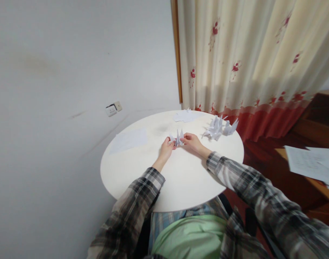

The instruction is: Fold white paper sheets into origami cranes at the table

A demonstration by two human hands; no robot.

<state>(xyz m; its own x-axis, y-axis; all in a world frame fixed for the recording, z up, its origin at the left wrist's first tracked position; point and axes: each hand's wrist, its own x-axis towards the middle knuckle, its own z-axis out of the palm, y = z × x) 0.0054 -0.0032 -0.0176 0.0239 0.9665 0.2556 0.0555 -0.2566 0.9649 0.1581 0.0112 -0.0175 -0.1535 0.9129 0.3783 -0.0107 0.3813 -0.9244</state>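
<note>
Between my two hands, over the middle of the round white table (186,180), is a folded white paper crane (178,138) with pointed tips standing up. My left hand (168,146) pinches its left side. My right hand (191,141) grips the right side between thumb and fingers. Both hands are closed on the paper, and the fingers hide part of its lower folds. To the right of my right hand lies a pile of similar folded paper cranes (216,128).
Flat paper sheets (132,139) lie at the table's left. More paper pieces (184,116) rest at the far edge. A wall with a socket (111,110) borders the left, a flowered curtain (234,64) the back. Papers (312,162) lie on wooden furniture at right.
</note>
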